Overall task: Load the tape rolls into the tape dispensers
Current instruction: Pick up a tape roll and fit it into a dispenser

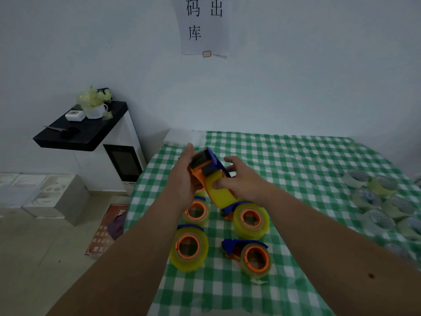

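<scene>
Tape dispenser [208,169] clamped in both hands' fingers [224,184], wall sign [202,26] reading 码出库

There is only the one view, worn on the person's head. It looks forward and down over both forearms onto the table [296,160], which fills the right and lower part of the picture. The hands sit close, near the middle. Being wide-angle, it also takes in the wall [296,76] behind and the floor [34,258] at left.
</scene>
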